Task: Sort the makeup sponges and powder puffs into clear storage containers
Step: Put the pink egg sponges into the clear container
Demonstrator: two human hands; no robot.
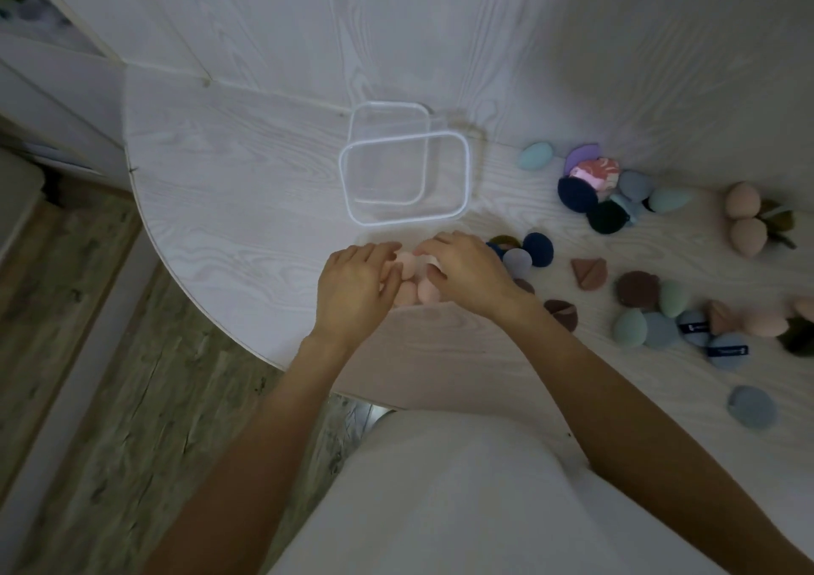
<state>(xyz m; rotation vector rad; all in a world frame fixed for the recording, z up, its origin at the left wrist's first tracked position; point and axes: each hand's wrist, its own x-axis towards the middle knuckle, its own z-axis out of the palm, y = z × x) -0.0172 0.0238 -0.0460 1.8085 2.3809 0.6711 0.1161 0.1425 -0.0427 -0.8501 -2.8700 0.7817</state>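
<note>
Several pink makeup sponges [409,271] lie bunched at the near table edge, inside what looks like a faint clear container whose walls are hard to make out. My left hand [357,281] rests on the bunch from the left with its fingers laid over the sponges. From the right, my right hand [467,270] curls its fingers round one pink sponge. Just beyond stand two empty clear containers, one rim [348,187] overlapping the other's rim [387,105]. Loose sponges and puffs lie to the right: a teal sponge [535,155], a navy puff [577,193], beige sponges [743,218].
More puffs are scattered across the right of the white table [229,187]: a brown triangular puff [588,271], green sponges [630,328], a blue round puff [751,406]. The table's curved edge drops to a wooden floor [132,398] at the left.
</note>
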